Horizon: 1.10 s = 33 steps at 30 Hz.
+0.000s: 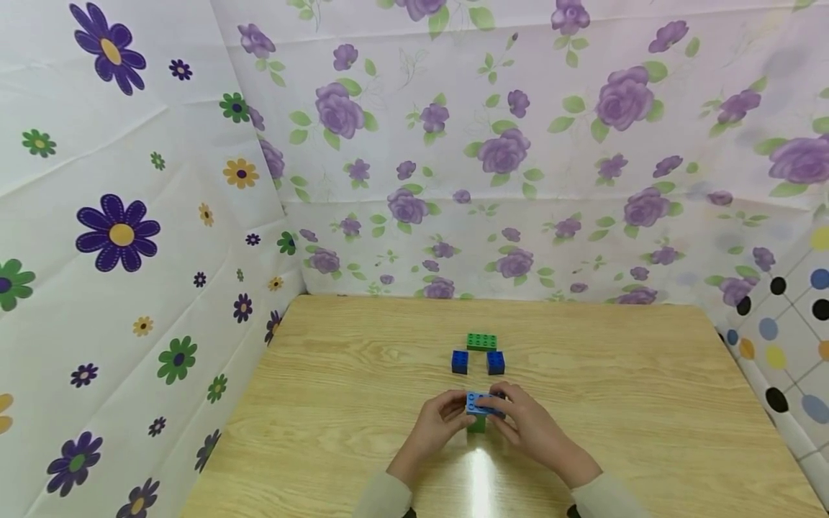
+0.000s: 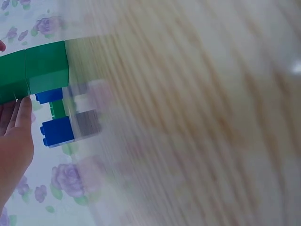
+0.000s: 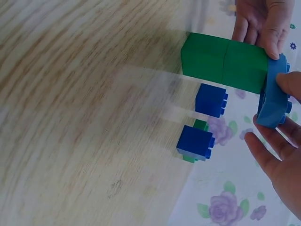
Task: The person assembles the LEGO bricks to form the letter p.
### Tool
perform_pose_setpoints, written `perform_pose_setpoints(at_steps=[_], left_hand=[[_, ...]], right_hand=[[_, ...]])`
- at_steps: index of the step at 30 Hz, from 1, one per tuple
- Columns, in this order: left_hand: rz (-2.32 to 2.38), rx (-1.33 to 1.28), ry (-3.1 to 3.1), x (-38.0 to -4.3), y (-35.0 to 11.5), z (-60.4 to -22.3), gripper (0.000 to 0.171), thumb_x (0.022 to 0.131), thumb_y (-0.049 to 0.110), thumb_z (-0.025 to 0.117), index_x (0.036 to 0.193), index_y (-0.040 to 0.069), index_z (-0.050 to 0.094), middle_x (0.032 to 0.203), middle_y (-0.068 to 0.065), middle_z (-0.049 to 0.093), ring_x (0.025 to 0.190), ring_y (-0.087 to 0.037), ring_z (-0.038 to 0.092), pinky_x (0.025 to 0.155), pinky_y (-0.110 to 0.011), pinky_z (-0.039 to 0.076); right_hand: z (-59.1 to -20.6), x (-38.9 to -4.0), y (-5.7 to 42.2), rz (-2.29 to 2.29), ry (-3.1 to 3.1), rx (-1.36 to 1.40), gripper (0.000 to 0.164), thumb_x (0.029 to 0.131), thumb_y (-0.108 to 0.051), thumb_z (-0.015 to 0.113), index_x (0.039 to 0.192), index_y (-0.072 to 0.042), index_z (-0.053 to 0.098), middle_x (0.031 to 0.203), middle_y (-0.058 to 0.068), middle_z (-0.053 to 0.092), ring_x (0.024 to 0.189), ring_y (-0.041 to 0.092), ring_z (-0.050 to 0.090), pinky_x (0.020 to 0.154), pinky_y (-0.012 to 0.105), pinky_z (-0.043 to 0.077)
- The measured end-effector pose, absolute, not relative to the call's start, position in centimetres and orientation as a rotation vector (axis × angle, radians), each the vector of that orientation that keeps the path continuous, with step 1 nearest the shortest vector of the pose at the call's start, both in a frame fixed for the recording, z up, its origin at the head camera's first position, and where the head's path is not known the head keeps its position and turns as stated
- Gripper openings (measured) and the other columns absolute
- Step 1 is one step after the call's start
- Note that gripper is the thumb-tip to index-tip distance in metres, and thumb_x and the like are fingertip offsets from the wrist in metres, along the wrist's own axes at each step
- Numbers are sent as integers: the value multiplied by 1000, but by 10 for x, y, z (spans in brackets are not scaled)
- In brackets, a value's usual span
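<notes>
Two green blocks [image 3: 245,67] stand stacked on the table. Across the upper one lies a light blue brick [image 3: 271,101], studs up, one end jutting out to the right beyond the stack. My left hand [image 1: 439,424] grips the upper green block, its thumb right at the seam below the blue brick. The overhanging end of the blue brick is pinched by my right hand [image 1: 529,423], thumb on the studded top and fingers curled beneath. In the left wrist view, the left fingers lie along the side of the green blocks [image 2: 46,68].
Beyond the hands, two dark blue blocks [image 1: 460,362] stand side by side with a gap between them. Farther back lies a green studded brick [image 1: 482,341]. Flowered cloth [image 1: 414,237] hangs at the table's [image 1: 363,324] far edge and along its left.
</notes>
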<state>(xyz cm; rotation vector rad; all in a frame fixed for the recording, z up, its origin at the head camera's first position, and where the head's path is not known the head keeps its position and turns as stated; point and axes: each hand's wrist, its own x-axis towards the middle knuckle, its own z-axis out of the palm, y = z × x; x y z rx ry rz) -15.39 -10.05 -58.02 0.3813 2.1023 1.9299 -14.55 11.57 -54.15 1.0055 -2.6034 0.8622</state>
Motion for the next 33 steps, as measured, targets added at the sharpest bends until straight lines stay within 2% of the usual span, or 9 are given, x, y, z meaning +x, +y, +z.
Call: perform_pose_setpoints(at_steps=[9,17,24,30,33], left_hand=[[1927,408,2117,-155,-101,-580,37,90,14,68,125,6,59,123,-9,61,119,-23,56,100,-24,47],[1911,398,2149,-155,-99,-580,37,89,11,69,124,6,60,123,-9,61,120,-24,56,99,-23,48],[1892,373,2185,-156,-99,-580,36,88,9,70,123,6,61,122,-8,63,119,-24,57,98,-24,48],[1902,374,2195,-155,-98,-580,35,87,7,70,121,4,62,121,-10,63,118,-25,58,98,-25,49],[1912,374,2186,-156,-98,-579,35,87,6,70,121,5,62,120,-10,63,118,-25,58,99,-26,49]], right_hand=[[-539,-146,118,1007,-2670,1028,37,88,-8,71,122,-21,66,116,-1,52,100,13,51,74,27,54],[-538,-154,121,1242,-2600,987,32,92,-15,66,124,-19,65,122,0,54,109,19,54,84,39,56],[-535,-172,122,1355,-2494,967,33,94,-13,64,126,-15,61,118,6,59,105,26,59,83,45,57],[-533,-187,124,1430,-2519,944,33,95,-15,63,127,-9,58,117,4,60,103,25,61,86,45,56],[-532,-196,124,1485,-2526,928,35,94,-11,63,128,-7,57,117,7,60,103,31,61,88,50,54]])
